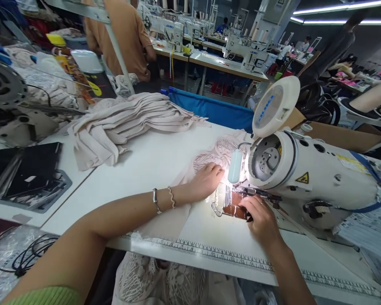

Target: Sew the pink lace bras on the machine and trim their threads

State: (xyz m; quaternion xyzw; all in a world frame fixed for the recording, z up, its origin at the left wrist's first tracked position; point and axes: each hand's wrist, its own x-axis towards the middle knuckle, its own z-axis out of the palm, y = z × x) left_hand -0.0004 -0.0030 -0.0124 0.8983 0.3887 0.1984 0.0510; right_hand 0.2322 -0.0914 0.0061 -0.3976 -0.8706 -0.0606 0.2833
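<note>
My left hand (206,181) lies flat with fingers stretched out on a pale lace-trimmed fabric piece (178,212), just left of the needle area of a white sewing machine (307,173). My right hand (260,218) rests by the presser foot (241,192), fingers curled down on the fabric over the brown plate (233,209). A small lamp (235,166) lights the spot brightly. Two bracelets sit on my left wrist.
A stack of beige fabric pieces (127,123) lies at the far left of the white table (139,173). A ruler strip (209,254) runs along the front edge. A blue bin (212,110) stands behind. A person in an orange top (120,34) stands beyond, among more machines.
</note>
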